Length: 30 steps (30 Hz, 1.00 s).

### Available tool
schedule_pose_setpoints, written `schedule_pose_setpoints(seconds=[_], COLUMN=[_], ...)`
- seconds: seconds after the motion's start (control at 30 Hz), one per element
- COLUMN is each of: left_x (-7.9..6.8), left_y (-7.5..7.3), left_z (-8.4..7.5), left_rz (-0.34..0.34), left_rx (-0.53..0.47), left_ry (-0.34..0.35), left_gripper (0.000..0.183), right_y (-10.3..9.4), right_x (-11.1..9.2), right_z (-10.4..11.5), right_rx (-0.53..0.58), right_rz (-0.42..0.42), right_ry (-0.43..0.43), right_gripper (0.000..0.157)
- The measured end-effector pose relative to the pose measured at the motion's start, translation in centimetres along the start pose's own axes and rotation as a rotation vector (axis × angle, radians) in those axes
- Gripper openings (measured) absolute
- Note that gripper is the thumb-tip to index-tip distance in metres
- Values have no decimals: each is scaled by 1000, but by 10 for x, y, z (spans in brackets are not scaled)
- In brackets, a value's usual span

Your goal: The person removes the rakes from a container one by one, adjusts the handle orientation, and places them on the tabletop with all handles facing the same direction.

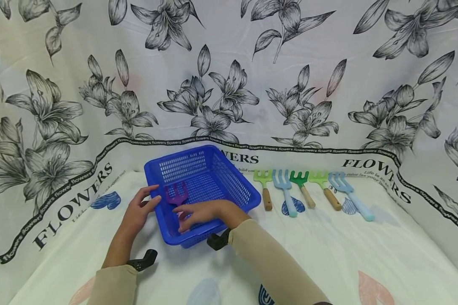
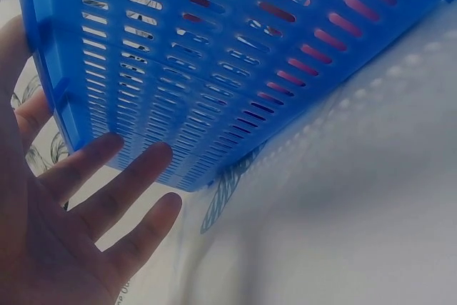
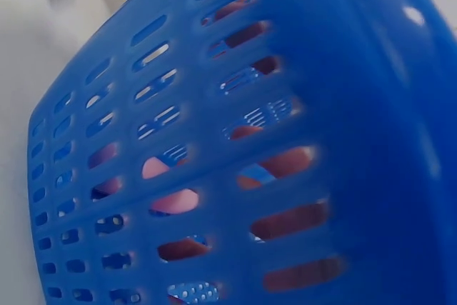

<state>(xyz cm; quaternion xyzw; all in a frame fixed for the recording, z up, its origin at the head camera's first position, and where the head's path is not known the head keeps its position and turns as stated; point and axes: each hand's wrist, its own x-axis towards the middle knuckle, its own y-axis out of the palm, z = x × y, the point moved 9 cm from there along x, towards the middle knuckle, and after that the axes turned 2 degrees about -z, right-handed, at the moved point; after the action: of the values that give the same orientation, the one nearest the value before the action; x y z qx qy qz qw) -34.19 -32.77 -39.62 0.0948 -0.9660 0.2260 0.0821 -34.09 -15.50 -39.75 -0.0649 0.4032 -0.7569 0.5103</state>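
A blue slotted plastic basket (image 1: 202,148) stands tilted on the cloth, its near corner toward me. My left hand (image 1: 136,209) grips its left rim; in the left wrist view several fingers (image 2: 136,176) spread along the outside wall. Inside the basket lies a small purple hand fork (image 1: 177,192) with a pink handle, tines pointing away. My right hand (image 1: 204,213) reaches over the near right rim, its fingertips right at that handle. I cannot tell whether they close on it. In the right wrist view, the basket wall (image 3: 214,155) covers most of the fingers and the pink handle.
Right of the basket several hand forks lie in a row: a light green one (image 1: 265,186), a light blue one (image 1: 286,192), a dark green one (image 1: 303,188), another light green one (image 1: 325,190) and another light blue one (image 1: 351,195). A flowered cloth (image 1: 309,258) covers the table.
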Motion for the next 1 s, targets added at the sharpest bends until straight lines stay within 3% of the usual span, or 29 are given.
schedule_pose_setpoints(seconds=[0.13,0.43,0.7,1.0], left_x=[-2,-1,1,4], left_y=[-2,-3,1,0], left_z=[2,1,1,5], left_rz=[0,-5,13,0], left_rx=[5,0,-15,-11], left_ry=[-4,18,13,4], left_gripper=[63,58,62,61], right_y=[-1,-17,-7,-17], right_x=[1,0,0,-3], right_z=[2,-4,-7,-13], right_rx=[5,-4,-22,-32], right_rz=[-15,-178,-76,-168], right_ry=[-3,56,47,122], right_gripper=[75,68,62,54])
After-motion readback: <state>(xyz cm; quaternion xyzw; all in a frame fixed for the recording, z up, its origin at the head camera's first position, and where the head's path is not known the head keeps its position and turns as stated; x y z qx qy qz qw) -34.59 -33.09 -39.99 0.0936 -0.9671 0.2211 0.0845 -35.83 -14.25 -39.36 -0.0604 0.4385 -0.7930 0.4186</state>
